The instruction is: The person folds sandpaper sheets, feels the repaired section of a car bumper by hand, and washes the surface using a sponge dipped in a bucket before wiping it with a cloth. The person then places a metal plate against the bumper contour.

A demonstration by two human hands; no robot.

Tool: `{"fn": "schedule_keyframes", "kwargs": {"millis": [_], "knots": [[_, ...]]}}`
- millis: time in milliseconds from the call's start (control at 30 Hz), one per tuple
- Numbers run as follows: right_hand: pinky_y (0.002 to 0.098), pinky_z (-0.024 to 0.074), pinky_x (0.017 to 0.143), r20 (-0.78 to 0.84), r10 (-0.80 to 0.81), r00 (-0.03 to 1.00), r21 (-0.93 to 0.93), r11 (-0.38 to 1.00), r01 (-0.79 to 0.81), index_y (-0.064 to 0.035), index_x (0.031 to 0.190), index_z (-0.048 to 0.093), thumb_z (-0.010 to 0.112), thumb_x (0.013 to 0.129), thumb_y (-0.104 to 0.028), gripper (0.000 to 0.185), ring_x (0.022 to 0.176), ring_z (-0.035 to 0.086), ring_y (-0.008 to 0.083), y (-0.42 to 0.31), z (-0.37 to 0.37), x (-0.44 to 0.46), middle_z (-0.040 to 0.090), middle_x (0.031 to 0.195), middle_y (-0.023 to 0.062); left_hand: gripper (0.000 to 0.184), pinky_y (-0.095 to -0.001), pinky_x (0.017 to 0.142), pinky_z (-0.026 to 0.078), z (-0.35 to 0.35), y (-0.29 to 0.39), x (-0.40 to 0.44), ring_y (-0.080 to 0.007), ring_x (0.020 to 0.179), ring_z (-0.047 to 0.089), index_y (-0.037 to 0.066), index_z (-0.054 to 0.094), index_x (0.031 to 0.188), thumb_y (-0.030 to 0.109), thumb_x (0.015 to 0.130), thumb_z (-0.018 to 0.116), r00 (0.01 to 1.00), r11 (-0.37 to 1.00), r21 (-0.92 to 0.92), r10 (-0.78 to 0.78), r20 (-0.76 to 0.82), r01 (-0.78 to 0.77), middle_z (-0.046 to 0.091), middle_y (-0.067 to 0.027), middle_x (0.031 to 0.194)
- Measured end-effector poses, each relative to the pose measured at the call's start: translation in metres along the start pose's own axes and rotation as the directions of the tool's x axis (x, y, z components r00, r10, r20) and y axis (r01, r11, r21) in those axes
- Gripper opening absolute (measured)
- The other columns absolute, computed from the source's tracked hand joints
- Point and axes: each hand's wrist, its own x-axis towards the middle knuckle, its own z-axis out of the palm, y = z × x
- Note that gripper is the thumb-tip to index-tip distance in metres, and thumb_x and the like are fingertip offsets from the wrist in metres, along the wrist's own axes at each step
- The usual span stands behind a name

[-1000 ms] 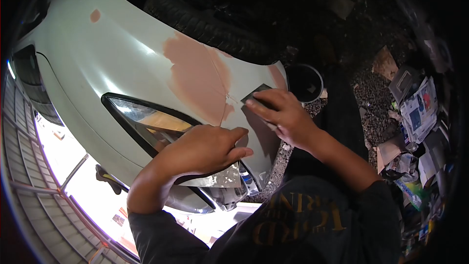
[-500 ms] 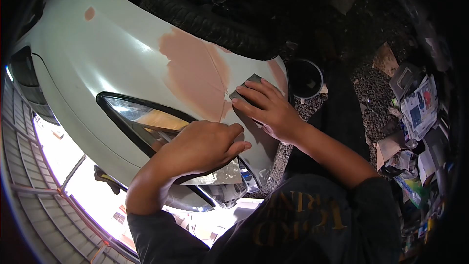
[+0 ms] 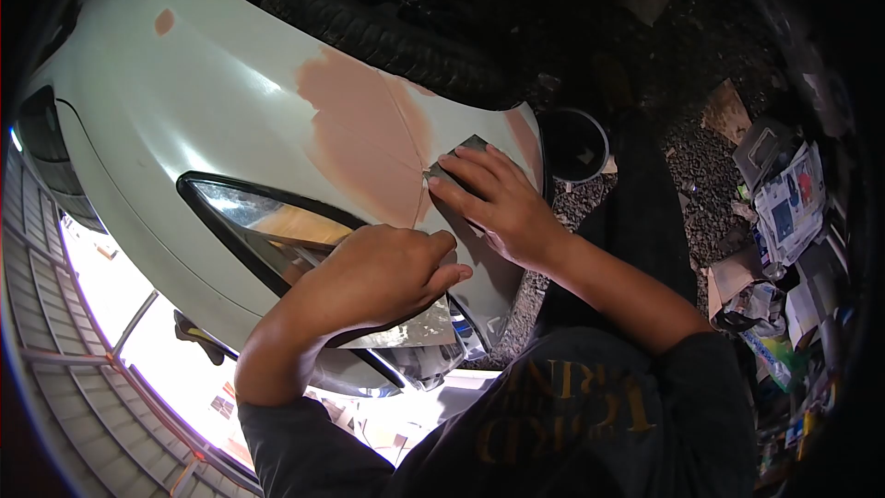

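My right hand (image 3: 493, 203) lies over a dark grey piece of sandpaper (image 3: 474, 142), pressing it against the white car body panel (image 3: 461, 120). Just left of those fingers is a large pinkish-brown filler patch (image 3: 359, 129), with a thin crease running through it. My left hand (image 3: 396, 267) is closed, fingers curled under and thumb pointing right, above the headlight (image 3: 267, 217). Below that wrist, a flat pale sheet with a smeared surface (image 3: 429, 327) sticks out. Whether the left fingers grip this sheet is hidden.
A tyre (image 3: 387, 32) sits in the dark wheel arch. Behind the panel's edge a round black bucket (image 3: 573, 146) stands on gravel (image 3: 696, 175). Papers (image 3: 793, 194) and other litter are piled at the right. Smaller filler spots (image 3: 164, 21) mark the panel.
My right hand and the sandpaper have slid slightly left, towards the filler patch. My left hand has stayed nearly in place; the whole view has shifted a little.
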Motion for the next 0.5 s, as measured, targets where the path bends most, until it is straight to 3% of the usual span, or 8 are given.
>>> {"fn": "schedule_keyframes", "kwargs": {"millis": [500], "knots": [[0.0559, 0.0381, 0.110, -0.027, 0.055, 0.998, 0.027, 0.998, -0.054, -0.0156, 0.135, 0.057, 0.070, 0.075, -0.001, 0.063, 0.130, 0.049, 0.0347, 0.0021, 0.0076, 0.0037, 0.053, 0.139, 0.0115, 0.039, -0.0495, 0.067, 0.051, 0.0004, -0.0004, 0.0011, -0.0402, 0.071, 0.066, 0.003, 0.063, 0.088, 0.038, 0.100, 0.053, 1.000, 1.000, 0.007, -0.006, -0.009, 0.006, 0.066, -0.0182, 0.072]]}}
